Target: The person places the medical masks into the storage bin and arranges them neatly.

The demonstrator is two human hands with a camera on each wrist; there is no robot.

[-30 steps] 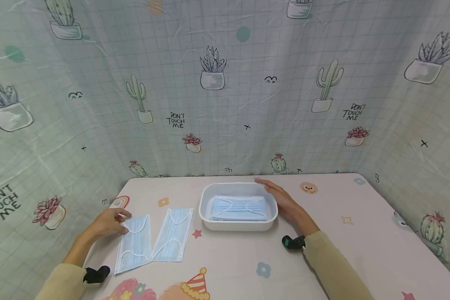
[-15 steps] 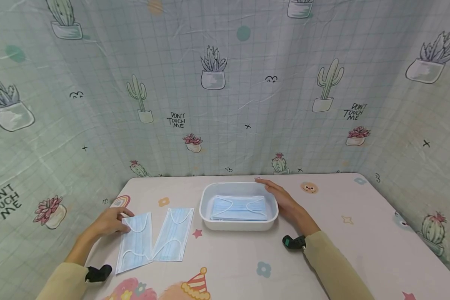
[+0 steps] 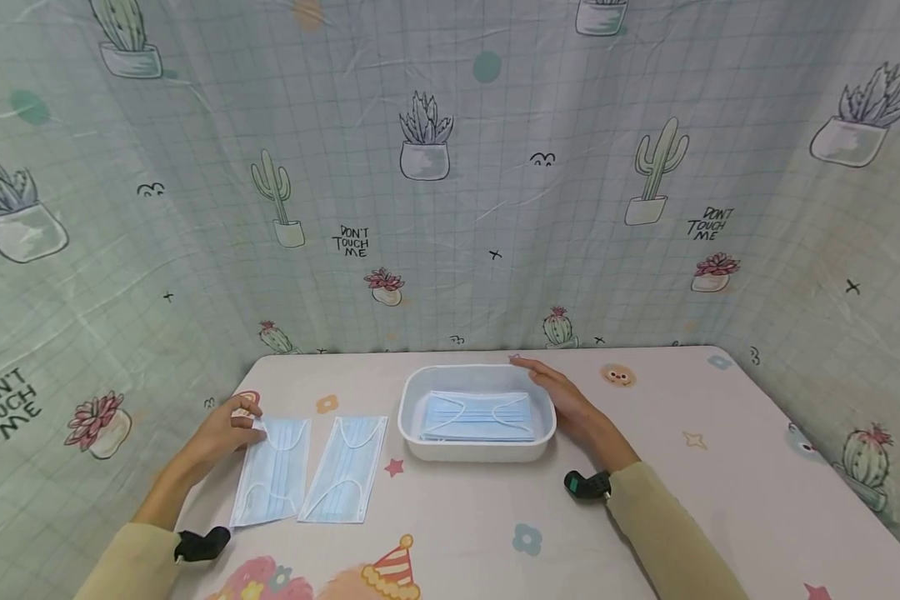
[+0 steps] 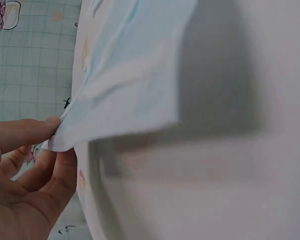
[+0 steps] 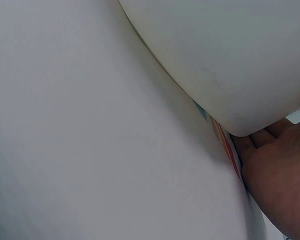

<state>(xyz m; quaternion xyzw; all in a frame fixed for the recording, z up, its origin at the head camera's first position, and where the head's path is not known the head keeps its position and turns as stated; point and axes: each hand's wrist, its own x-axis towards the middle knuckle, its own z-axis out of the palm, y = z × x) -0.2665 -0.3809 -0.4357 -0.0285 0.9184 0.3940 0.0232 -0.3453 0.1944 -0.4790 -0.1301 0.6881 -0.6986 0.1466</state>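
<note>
My left hand pinches the upper left corner of a blue disposable face mask between thumb and fingers. In the left wrist view, that face mask is raised off the table and casts a shadow. A second face mask lies flat just to its right, ear loops on top. A white plastic tub stands at the table's middle, with face masks lying stacked inside. My right hand rests against the tub's right side, fingers stretched along its far corner. In the right wrist view the tub partly hides the fingers.
The pale table carries printed stickers and drawings. A cactus-patterned curtain closes off the back and both sides. Black devices sit at each wrist, the left one near the front-left of the table.
My left hand has moved slightly up and away, lifting the left face mask by its corner and shifting it a little to the right. The right hand and tub stay where they were.
</note>
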